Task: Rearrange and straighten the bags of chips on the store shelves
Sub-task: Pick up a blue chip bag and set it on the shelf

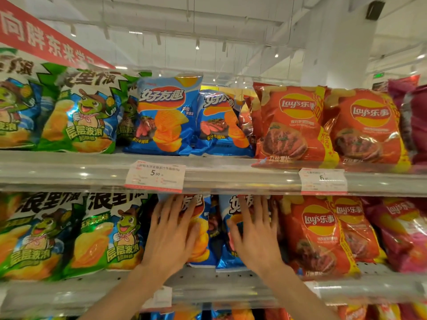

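Both forearms are raised from the bottom of the view to the middle shelf (231,277), where the left hand (172,236) and the right hand (256,234) are laid flat, fingers spread and gripping nothing, each against the front of one blue bag. The left blue bag (200,227) and the right blue bag (227,229) are stood upright with their long axes vertical, directly beyond the palms and between the two hands, so each hand is nearest its own bag and any squaring is judged to turn on pressing them back or together. The characters 好友趣 are partly readable on them and are seen whole on a blue bag on the upper shelf (166,116). To the right, red Lay's 乐事 bags (318,229) are set; to the left, green bags with a cartoon turtle (115,229). A price tag (155,177) showing 5.90 is clipped above.
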